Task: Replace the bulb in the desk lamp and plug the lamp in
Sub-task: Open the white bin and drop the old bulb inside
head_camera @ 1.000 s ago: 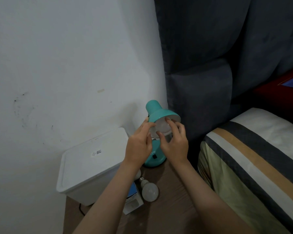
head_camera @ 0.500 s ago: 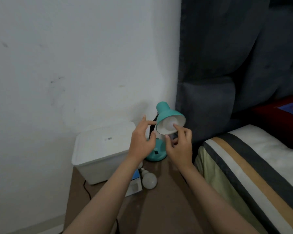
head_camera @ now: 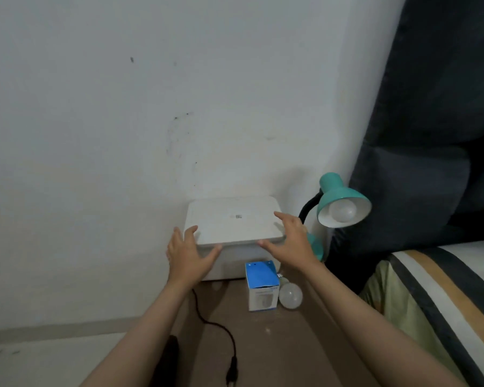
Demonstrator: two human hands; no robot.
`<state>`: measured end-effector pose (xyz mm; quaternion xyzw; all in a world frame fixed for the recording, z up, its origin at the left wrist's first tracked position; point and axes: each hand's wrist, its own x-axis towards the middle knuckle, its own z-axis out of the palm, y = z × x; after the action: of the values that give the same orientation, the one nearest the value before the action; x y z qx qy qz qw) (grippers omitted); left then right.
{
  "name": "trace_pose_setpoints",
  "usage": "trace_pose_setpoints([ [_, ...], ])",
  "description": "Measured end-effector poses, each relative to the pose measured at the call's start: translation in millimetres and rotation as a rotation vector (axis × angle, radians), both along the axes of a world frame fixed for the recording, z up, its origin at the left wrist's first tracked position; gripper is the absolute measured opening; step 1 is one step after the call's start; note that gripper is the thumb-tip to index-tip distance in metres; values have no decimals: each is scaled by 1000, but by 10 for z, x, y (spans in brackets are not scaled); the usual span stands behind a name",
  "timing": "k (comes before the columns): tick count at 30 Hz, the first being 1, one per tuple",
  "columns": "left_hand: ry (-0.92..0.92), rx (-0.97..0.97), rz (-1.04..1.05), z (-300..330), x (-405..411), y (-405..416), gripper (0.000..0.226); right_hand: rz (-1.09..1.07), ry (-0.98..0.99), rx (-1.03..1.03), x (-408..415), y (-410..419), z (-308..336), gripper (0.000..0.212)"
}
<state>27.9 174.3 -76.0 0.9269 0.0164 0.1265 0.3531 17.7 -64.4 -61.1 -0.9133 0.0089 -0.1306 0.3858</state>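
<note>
Both hands had come away from the lamp [head_camera: 337,202] since a moment before, when they were busy at its shade; now they reached for the white box [head_camera: 234,222] standing against the wall. The left hand [head_camera: 186,254] had its fingers spread at the box's front left corner, thumb along the lid's edge. The right hand [head_camera: 289,244] lay over the front right corner, fingers likewise spread and holding nothing. Whether either hand pressed on the lid or only hovered at it, I could not tell.

That shift suggested the bulb work was finished, and that the box was perhaps to be moved to get at a socket, though no socket showed.

The lamp stood just right of the box, in the corner by a dark padded headboard [head_camera: 419,174]. Its teal shade tilted forward on a black bendy neck, with a white bulb [head_camera: 342,210] seated inside, unlit. Its round teal base was half hidden behind the right wrist.

On the brown tabletop [head_camera: 291,344] lay a loose bulb [head_camera: 290,296], touching a small blue-topped carton [head_camera: 262,286]. The black cord [head_camera: 207,322] trailed forward, its plug [head_camera: 232,374] lying free near the front edge, not yet plugged in.
</note>
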Motion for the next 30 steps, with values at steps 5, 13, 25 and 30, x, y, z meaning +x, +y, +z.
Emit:
trace_pose_setpoints([
  [5, 156, -113, -93, -68, 187, 139, 100, 5, 212, -101, 315, -22, -66, 118],
  [13, 41, -203, -127, -76, 269, 132, 89, -5, 178, -29, 436, -30, -112, 118],
  [25, -34, -200, -133, 250, 169, 102, 94, 15, 98, -23, 258, -52, 310, 113],
  [30, -102, -179, -168, 324, -330, 29, 89, -22, 23, -100, -296, -162, 467, 111],
])
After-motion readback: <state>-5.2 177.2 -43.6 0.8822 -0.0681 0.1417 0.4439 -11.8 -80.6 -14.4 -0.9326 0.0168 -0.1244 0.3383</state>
